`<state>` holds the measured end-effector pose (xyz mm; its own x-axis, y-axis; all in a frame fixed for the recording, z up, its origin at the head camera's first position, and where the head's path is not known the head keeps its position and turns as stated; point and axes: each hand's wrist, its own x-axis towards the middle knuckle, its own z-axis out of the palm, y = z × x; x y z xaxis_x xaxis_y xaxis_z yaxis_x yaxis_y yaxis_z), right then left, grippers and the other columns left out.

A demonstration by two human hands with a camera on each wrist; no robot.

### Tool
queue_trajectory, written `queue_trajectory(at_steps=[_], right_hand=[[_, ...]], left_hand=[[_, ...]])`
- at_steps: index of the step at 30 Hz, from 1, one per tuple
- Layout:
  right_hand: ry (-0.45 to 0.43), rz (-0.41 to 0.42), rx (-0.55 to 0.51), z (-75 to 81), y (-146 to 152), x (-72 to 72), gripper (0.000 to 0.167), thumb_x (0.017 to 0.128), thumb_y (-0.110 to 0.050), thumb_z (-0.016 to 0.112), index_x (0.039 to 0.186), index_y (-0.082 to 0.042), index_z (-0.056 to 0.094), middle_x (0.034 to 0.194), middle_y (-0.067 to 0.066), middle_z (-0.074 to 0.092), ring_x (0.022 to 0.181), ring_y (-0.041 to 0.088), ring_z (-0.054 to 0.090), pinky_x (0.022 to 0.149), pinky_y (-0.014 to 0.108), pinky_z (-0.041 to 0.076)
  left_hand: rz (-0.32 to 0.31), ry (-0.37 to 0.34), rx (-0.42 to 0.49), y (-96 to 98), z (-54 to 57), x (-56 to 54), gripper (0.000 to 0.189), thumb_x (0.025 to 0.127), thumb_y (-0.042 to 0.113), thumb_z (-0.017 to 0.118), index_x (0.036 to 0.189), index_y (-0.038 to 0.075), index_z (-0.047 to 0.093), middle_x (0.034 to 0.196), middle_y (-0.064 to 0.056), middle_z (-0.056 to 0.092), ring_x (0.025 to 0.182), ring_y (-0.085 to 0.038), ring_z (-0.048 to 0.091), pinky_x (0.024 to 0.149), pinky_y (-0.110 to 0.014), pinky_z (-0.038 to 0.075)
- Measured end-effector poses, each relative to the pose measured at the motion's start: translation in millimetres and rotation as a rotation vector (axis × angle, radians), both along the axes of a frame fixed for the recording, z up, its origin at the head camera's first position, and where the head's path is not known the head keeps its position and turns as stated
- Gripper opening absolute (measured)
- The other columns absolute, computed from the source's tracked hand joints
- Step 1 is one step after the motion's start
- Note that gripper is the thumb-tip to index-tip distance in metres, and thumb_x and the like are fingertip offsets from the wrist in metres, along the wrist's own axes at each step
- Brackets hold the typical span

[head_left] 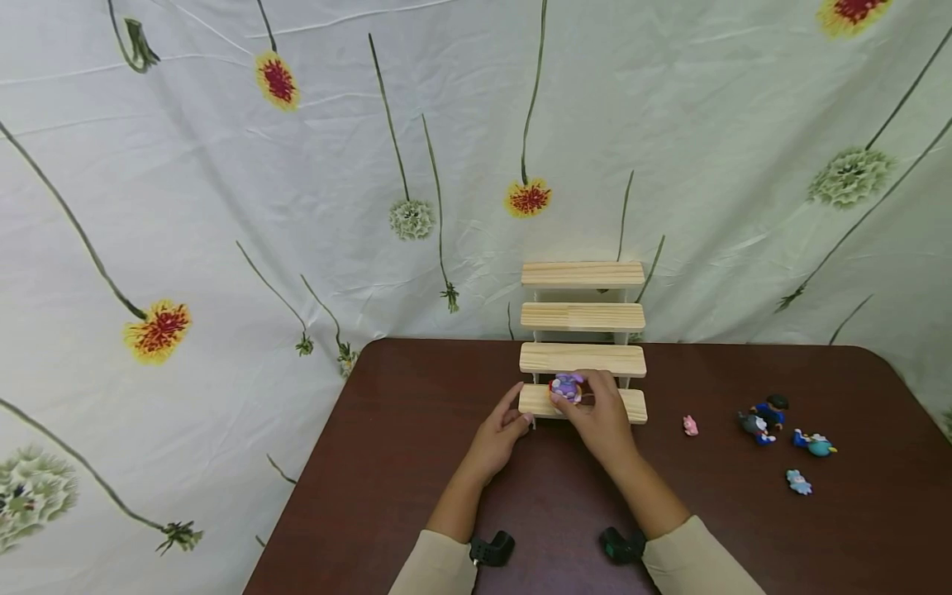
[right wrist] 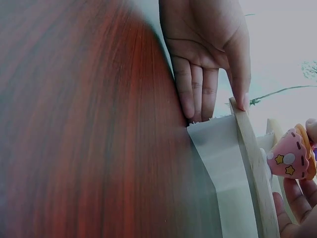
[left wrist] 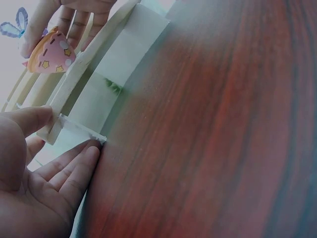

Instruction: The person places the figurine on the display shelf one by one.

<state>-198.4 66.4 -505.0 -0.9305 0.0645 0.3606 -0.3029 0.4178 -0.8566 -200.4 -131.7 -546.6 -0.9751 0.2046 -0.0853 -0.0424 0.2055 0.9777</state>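
Observation:
A small toy figurine [head_left: 567, 388], purple with long ears, sits in a pink cone-shaped base [right wrist: 290, 158] with yellow stars. My right hand [head_left: 606, 421] pinches it between thumb and fingers, right at the lowest step of a wooden display shelf [head_left: 583, 359]. That shelf has several pale planks rising like stairs on clear supports. At its left end, my left hand [head_left: 494, 442] rests with the thumb on the lowest plank [left wrist: 74, 84]. The other fingers [right wrist: 195, 94] of that hand lie nearly straight against the clear side support [left wrist: 81, 130].
Right of the shelf, a tiny pink figurine [head_left: 690, 426] lies on the dark red-brown table [head_left: 416, 463]. Farther right are a dark-haired toy figure [head_left: 775, 406], a teal one [head_left: 820, 445] and a light blue one [head_left: 799, 482]. A flowered cloth [head_left: 461, 273] hangs behind.

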Motion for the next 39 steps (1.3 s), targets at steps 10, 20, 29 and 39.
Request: queue_trajectory(at_steps=[10, 20, 29, 39], right_hand=[[-0.003, -0.001, 0.005, 0.5, -8.4, -5.6, 0.043, 0.082, -0.022, 0.086, 0.115, -0.005, 0.065, 0.111, 0.013, 0.056, 0.097, 0.025, 0.064, 0.076, 0.017, 0.054], [-0.001, 0.002, -0.021, -5.1, -9.8, -7.6, 0.046, 0.084, -0.025, 0.085, 0.12, -0.004, 0.065, 0.114, 0.013, 0.056, 0.1, 0.025, 0.064, 0.078, 0.019, 0.055], [-0.016, -0.012, -0.009, -8.1, -9.5, -7.5, 0.049, 0.083, -0.028, 0.085, 0.121, -0.006, 0.065, 0.113, 0.012, 0.057, 0.1, 0.023, 0.062, 0.08, 0.024, 0.054], [-0.055, 0.033, 0.009, -7.8, -8.3, -4.1, 0.058, 0.083, -0.027, 0.086, 0.132, -0.008, 0.061, 0.123, 0.016, 0.055, 0.112, 0.03, 0.059, 0.096, 0.048, 0.051]], left_hand=[[-0.011, 0.013, -0.018, -1.2, 1.7, -0.4, 0.065, 0.102, 0.038, 0.06, 0.16, 0.031, 0.032, 0.131, -0.016, 0.067, 0.119, -0.03, 0.067, 0.106, -0.048, 0.05], [-0.012, 0.007, -0.015, -1.0, 1.9, -0.5, 0.065, 0.102, 0.038, 0.06, 0.16, 0.031, 0.031, 0.132, -0.017, 0.067, 0.119, -0.032, 0.066, 0.107, -0.05, 0.049], [-0.016, 0.017, -0.031, -0.6, 0.9, 0.1, 0.064, 0.103, 0.038, 0.059, 0.16, 0.031, 0.031, 0.129, -0.016, 0.068, 0.119, -0.031, 0.067, 0.107, -0.05, 0.049], [-0.011, 0.012, -0.012, -0.4, 1.6, 1.3, 0.064, 0.103, 0.037, 0.06, 0.159, 0.032, 0.032, 0.128, -0.015, 0.069, 0.119, -0.03, 0.067, 0.107, -0.048, 0.049]])
